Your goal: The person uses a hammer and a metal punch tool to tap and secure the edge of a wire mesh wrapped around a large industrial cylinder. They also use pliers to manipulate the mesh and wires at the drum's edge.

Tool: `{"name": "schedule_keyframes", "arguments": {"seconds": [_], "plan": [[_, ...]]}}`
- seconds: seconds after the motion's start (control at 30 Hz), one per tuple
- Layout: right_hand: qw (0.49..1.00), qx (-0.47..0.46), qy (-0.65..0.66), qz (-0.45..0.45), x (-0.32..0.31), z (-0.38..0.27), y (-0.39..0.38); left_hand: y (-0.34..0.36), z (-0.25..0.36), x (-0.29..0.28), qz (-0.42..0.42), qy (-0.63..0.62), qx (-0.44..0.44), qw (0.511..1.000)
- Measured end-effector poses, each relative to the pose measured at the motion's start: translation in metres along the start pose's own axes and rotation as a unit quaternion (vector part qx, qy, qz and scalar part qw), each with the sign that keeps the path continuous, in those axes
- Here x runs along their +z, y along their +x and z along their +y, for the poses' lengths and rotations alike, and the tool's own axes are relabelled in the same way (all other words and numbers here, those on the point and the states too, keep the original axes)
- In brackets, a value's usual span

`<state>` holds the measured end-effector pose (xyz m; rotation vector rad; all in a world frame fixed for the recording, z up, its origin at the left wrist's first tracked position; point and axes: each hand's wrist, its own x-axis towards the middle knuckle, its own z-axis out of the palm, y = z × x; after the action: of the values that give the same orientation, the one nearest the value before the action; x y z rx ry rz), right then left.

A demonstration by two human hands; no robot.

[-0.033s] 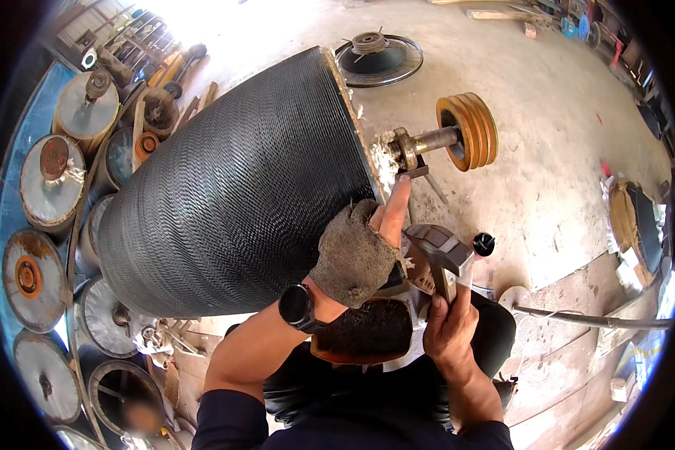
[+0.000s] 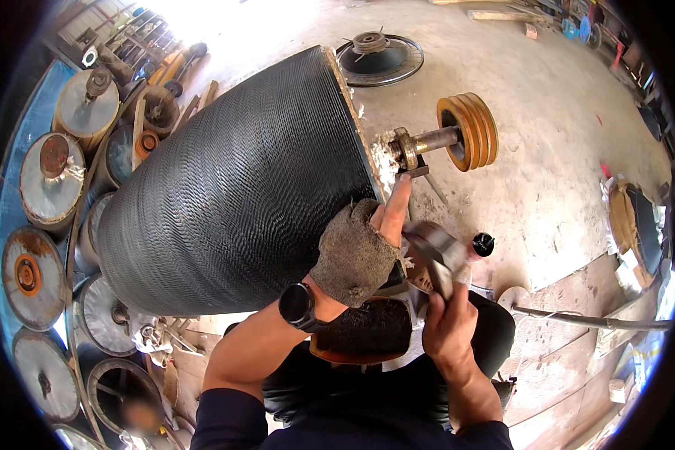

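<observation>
My left hand (image 2: 358, 255), in a worn grey glove, lies against the edge of a big ribbed black drum (image 2: 225, 180), its bare fingertips stretched toward a small metal piece (image 2: 416, 171) below the shaft collar (image 2: 403, 146); what is under the fingers is hidden. Pale fibrous material (image 2: 384, 157) surrounds the collar, and a rusty orange grooved pulley (image 2: 466, 131) sits on the shaft. My right hand (image 2: 450, 334) is closed round the handle of a hammer (image 2: 439, 247), whose head is blurred beside my left fingers. A dark worn block (image 2: 360, 330) shows below my left wrist.
Several metal-ended rollers (image 2: 37, 270) crowd the left. A wheel-like frame (image 2: 379, 64) lies behind the drum. A small black-topped cylinder (image 2: 483, 244) stands right of the hammer, near a metal bar (image 2: 592, 321). A round board-like piece (image 2: 630, 232) is at far right.
The hammer head in my right hand has shifted slightly up and left and is more blurred. My left hand stays in place.
</observation>
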<state>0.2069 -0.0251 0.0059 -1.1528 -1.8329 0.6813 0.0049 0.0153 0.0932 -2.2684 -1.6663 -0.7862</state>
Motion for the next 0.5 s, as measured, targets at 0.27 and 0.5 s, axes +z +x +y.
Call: {"name": "schedule_keyframes", "arguments": {"seconds": [0.27, 0.5], "plan": [[1.000, 0.025, 0.011, -0.012, 0.009, 0.009, 0.001, -0.005, 0.001, 0.004, -0.013, 0.014, -0.016, 1.000], [0.995, 0.068, -0.040, -0.058, 0.010, 0.003, 0.002, -0.003, 0.002, 0.001, -0.011, 0.021, -0.019, 1.000]]}}
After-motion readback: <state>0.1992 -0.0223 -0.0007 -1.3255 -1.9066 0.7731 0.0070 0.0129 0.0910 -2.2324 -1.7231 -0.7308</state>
